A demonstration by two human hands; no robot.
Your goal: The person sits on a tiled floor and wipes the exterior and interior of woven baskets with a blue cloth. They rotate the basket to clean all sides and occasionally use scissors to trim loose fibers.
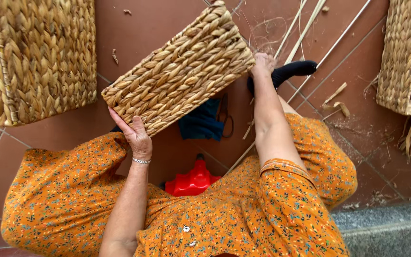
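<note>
Reddish-brown tiled floor (pixel 158 28), pale grout lines, straw scraps scattered; grey stone step (pixel 386 228) at lower right; even daylight.

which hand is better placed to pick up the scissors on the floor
Right, likely. The right hand grips the woven basket at its far end, on the same side as the scissors lying below by the blue cloth. The left hand supports the near corner, farther away.

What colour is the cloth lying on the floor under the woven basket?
Dark teal blue cloth, seen in the head view, beside the scissors.
</note>
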